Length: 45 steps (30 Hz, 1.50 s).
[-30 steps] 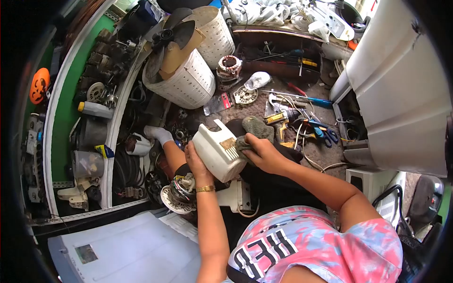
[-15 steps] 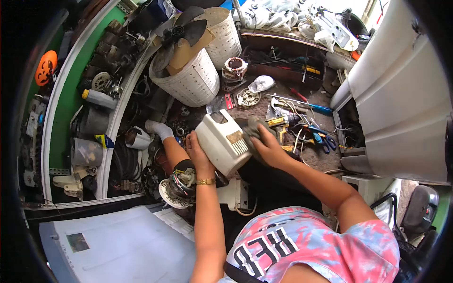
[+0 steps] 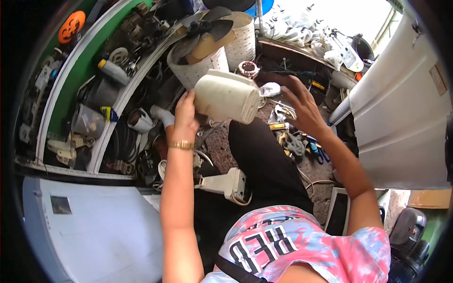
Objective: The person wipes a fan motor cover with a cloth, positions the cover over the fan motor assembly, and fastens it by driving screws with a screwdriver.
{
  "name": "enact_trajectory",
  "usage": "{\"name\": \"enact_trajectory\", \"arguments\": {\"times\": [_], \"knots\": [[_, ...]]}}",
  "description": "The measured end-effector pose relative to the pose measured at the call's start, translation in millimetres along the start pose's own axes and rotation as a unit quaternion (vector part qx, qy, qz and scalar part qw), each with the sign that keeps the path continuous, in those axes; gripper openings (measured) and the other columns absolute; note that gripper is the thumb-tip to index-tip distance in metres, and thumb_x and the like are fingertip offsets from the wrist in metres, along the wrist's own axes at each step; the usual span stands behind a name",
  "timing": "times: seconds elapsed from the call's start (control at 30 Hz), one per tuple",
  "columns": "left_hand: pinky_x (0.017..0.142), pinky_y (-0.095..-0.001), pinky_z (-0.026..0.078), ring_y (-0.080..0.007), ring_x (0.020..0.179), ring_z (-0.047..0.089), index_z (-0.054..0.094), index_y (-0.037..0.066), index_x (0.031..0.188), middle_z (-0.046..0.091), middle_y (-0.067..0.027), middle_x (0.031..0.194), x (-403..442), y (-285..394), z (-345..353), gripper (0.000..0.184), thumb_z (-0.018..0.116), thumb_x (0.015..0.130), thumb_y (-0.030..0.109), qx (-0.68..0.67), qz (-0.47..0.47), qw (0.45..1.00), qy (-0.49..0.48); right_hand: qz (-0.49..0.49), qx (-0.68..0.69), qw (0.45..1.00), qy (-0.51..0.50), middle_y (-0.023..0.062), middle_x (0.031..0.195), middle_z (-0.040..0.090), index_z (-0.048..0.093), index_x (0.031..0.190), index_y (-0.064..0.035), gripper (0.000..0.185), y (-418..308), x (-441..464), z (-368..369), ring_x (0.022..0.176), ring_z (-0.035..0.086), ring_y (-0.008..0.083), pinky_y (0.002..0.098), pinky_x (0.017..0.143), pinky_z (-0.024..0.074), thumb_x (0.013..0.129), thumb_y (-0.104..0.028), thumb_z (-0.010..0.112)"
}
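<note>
My left hand (image 3: 186,115) grips one end of a cream plastic housing (image 3: 224,96), holding it up above my knees with its smooth curved side toward me. Smudges mark its surface. My right hand (image 3: 304,108) is lifted to the right of the housing, apart from it, with fingers spread and nothing in them. Below that hand a crumpled grey rag (image 3: 296,144) lies on the floor among tools. A second cream plastic part (image 3: 226,185), with a cord, rests by my lap.
Scissors with blue handles (image 3: 320,152) lie on the cluttered floor. Behind stand a perforated white bucket (image 3: 203,66) with fan blades and a copper-wound motor stator (image 3: 247,69). A metal shelf (image 3: 120,99) full of parts borders the left; a large white panel (image 3: 396,99) borders the right.
The rag has left my right hand and now lies on the floor. My left hand has raised and turned the housing, so its vented side no longer shows.
</note>
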<state>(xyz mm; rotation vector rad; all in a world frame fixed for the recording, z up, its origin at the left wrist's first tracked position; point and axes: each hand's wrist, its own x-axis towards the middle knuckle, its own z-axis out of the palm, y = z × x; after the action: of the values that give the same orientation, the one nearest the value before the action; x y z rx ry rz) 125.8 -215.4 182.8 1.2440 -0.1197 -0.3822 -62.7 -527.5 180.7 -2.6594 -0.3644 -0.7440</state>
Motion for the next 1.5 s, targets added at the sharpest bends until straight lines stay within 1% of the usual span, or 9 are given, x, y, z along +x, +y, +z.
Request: {"name": "enact_trajectory", "arguments": {"times": [0.13,0.33,0.4,0.5,0.57,0.67,0.97,1.3,1.5], "knots": [[0.088,-0.0412,0.048,-0.0220,0.099,0.059,0.058,0.006,0.116,0.063,-0.0080,0.109,-5.8,17.1,19.6,0.027,0.049,0.100,0.026,-0.044,-0.137,0.990,0.001,-0.273,-0.117,0.954,-0.044,0.0074,0.154,0.026,0.029,0.145,-0.0452,0.097,-38.1,56.3,9.2,0.143,0.024,0.0306,0.0598,0.117,0.0148,0.067,-0.008,0.073],[0.090,-0.0523,0.043,-0.0257,0.112,0.052,0.056,0.012,0.121,0.057,-0.0058,0.120,-27.2,38.6,9.8,0.034,0.048,0.099,0.037,0.019,-0.152,0.988,-0.015,-0.447,-0.117,0.887,-0.013,0.0116,0.143,0.038,0.038,0.140,-0.0424,0.088,-62.9,100.8,10.1,0.134,0.038,0.0338,0.0595,0.114,0.0243,0.064,-0.022,0.078],[0.096,-0.0492,0.040,-0.0260,0.114,0.051,0.055,0.011,0.125,0.057,-0.0066,0.121,-44.6,56.6,13.5,0.038,0.051,0.098,0.038,0.051,-0.118,0.992,0.000,-0.341,-0.061,0.937,-0.048,0.0132,0.139,0.040,0.035,0.144,-0.0338,0.098,-75.9,109.3,4.4,0.133,0.039,0.0329,0.0536,0.113,0.0281,0.059,-0.022,0.082],[0.105,-0.0394,0.034,-0.0294,0.122,0.044,0.052,0.002,0.130,0.050,-0.0182,0.130,-61.6,58.3,-35.3,0.050,0.059,0.093,0.036,0.380,0.286,0.860,0.185,-0.108,0.164,0.980,0.024,0.0162,0.134,0.043,0.026,0.149,-0.0219,0.111,-81.2,114.9,17.6,0.128,0.044,0.0319,0.0458,0.109,0.0348,0.055,-0.023,0.085],[0.102,-0.0406,0.036,-0.0305,0.116,0.047,0.057,0.003,0.124,0.052,-0.0171,0.122,-101.6,72.5,-56.3,0.040,0.065,0.089,0.022,0.408,0.382,0.786,0.266,0.062,0.452,0.888,0.051,0.0162,0.129,0.044,0.019,0.151,-0.0095,0.116,-76.3,110.7,46.6,0.123,0.046,0.0295,0.0391,0.104,0.0381,0.056,-0.021,0.085],[0.103,-0.0422,0.034,-0.0301,0.118,0.045,0.053,-0.001,0.125,0.050,-0.0168,0.123,-148.1,55.5,-95.9,0.043,0.065,0.089,0.019,0.473,0.344,0.722,0.370,0.192,0.584,0.787,-0.046,0.0161,0.131,0.043,0.017,0.151,-0.0095,0.116,-82.7,88.3,85.7,0.123,0.044,0.0290,0.0392,0.104,0.0372,0.057,-0.022,0.084],[0.107,-0.0388,0.033,-0.0286,0.125,0.046,0.036,-0.003,0.141,0.045,-0.0218,0.137,-208.5,-30.9,-137.6,0.060,0.057,0.095,0.029,0.281,0.140,0.905,0.286,0.149,0.624,0.748,-0.170,0.0164,0.143,0.035,0.018,0.149,-0.0073,0.121,-111.7,66.8,156.1,0.137,0.031,0.0292,0.0384,0.114,0.0203,0.052,-0.025,0.087],[0.110,-0.0483,0.026,-0.0403,0.119,0.048,0.049,0.002,0.135,0.055,-0.0192,0.131,-218.1,-40.9,-150.3,0.055,0.036,0.099,0.041,0.473,0.124,0.840,0.234,0.100,0.656,0.715,-0.220,0.0150,0.144,0.033,0.019,0.147,-0.0037,0.123,-135.4,71.9,184.7,0.138,0.029,0.0277,0.0371,0.115,0.0183,0.048,-0.027,0.089],[0.113,-0.0521,0.016,-0.0358,0.128,0.043,0.048,0.003,0.136,0.054,-0.0163,0.135,-221.6,-48.1,-155.1,0.058,0.026,0.101,0.044,0.445,0.124,0.857,0.230,0.018,0.543,0.815,-0.203,0.0175,0.138,0.036,0.024,0.145,-0.0039,0.117,-169.4,65.4,169.9,0.133,0.034,0.0309,0.0409,0.113,0.0247,0.050,-0.032,0.088]]}}
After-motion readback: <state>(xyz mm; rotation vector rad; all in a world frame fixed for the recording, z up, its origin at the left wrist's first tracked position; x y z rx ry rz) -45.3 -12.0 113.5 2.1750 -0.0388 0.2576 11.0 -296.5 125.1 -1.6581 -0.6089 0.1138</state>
